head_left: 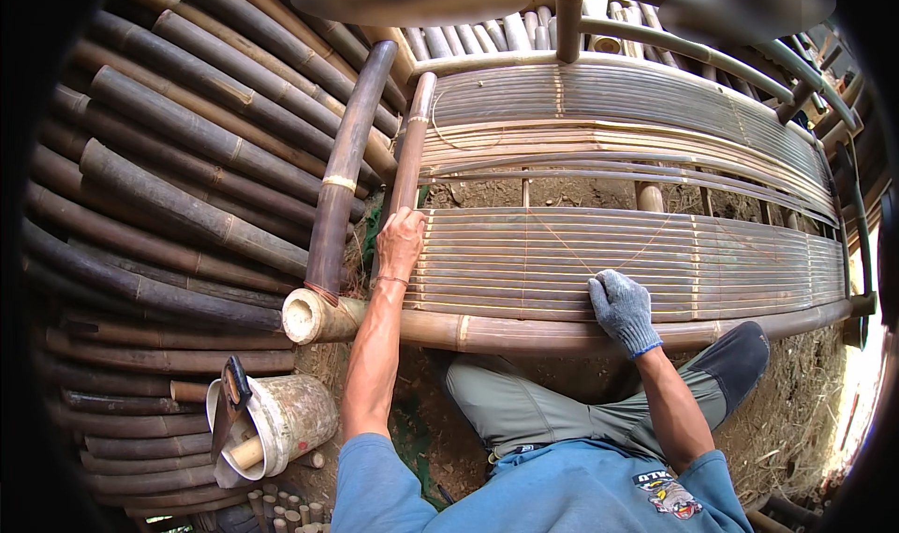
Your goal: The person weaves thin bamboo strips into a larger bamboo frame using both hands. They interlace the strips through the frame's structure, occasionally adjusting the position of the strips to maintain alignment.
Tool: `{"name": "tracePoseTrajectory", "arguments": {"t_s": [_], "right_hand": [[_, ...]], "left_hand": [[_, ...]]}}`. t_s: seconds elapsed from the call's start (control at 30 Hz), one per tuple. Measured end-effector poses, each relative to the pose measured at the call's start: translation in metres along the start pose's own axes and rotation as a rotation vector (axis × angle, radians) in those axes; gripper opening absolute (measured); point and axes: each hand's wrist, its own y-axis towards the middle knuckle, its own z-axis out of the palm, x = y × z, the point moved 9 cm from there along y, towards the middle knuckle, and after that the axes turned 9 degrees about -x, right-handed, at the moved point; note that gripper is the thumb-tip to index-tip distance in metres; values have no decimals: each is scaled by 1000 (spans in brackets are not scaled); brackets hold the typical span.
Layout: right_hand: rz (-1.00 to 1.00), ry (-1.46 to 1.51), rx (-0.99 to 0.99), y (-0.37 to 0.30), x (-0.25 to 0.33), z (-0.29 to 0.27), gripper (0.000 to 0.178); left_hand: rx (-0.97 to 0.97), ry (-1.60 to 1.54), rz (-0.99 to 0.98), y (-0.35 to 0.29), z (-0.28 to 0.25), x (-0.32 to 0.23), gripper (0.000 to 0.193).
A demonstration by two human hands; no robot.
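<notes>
A bamboo frame with a bed of thin slats lies before me. My bare left hand point(401, 244) is closed at the frame's left side pole point(412, 149), by the left ends of the near slats point(609, 243); what its fingers grip is hidden. My right hand point(623, 310), in a grey knit glove, is closed over the near slats above the thick front pole point(534, 334). A thin brown cord point(562, 243) runs from its fingers up to the slats in two slanting lines. Several loose strips point(618, 166) cross the gap between the near and far slats point(599, 93).
Stacked bamboo poles point(187, 177) fill the left side. A dark post point(346, 177) stands at the frame's left corner. On the lower left, a dirty white bucket point(300, 416) holds a saw point(229, 407) and a bamboo piece. Railings point(693, 51) rise at the far side.
</notes>
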Motion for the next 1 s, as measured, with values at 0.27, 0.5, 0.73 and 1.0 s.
{"name": "tracePoseTrajectory", "arguments": {"t_s": [0.27,0.5,0.73,1.0], "right_hand": [[28,125,-110,-12,9,-20,21],[212,445,428,-137,6,-62,44],[708,416,275,-163,-67,-231,62],[70,-615,-64,102,-203,-175,18]], "left_hand": [[701,-1322,-110,-20,-24,-175,20],[90,-341,253,66,31,-168,26],[-58,-174,273,71,90,-183,35],[4,49,143,46,96,-129,49]]}}
